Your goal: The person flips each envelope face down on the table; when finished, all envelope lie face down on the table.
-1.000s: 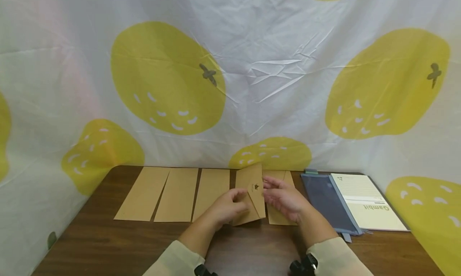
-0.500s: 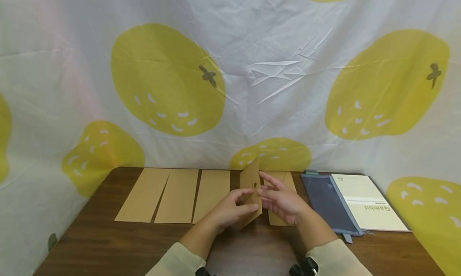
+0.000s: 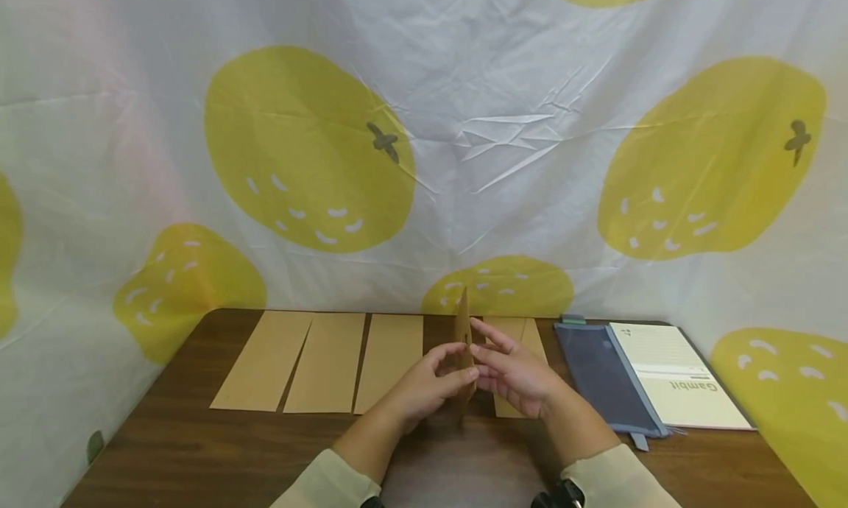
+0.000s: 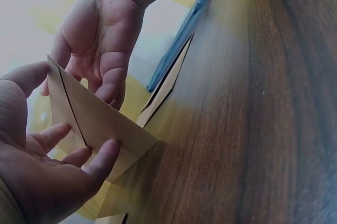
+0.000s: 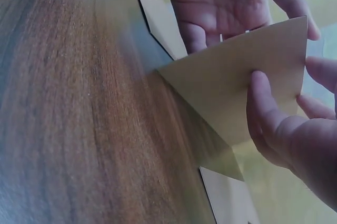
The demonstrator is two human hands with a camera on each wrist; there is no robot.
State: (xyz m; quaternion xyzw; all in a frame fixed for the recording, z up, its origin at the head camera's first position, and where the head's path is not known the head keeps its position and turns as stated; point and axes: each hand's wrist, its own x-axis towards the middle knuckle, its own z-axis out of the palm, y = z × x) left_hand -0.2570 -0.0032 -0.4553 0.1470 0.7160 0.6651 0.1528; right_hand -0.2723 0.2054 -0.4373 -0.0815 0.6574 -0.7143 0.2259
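A brown kraft envelope (image 3: 463,309) stands upright, edge-on, in the head view, between the two hands above the table. My left hand (image 3: 422,392) grips it from the left, fingertips and thumb bent against it. From the right, my right hand (image 3: 520,375) holds it, one finger reaching up along its far part. In the left wrist view the envelope (image 4: 97,111) shows the slanted edge of its flap, with left fingertips on that face. The right wrist view shows its plain face (image 5: 210,71), a right fingertip pressing on it and others at its edge.
Three brown envelopes lie flat at left on the dark wooden table (image 3: 199,449), including a middle one (image 3: 324,361). Another envelope (image 3: 511,406) lies partly behind the right hand. Farther right are a blue mesh pouch (image 3: 603,379) and a cream notepad (image 3: 682,379). A fruit-print curtain (image 3: 490,199) hangs behind.
The held envelope has turned from showing its printed flap face to standing edge-on to the head camera. Both hands have shifted slightly with it. The other things have stayed put.
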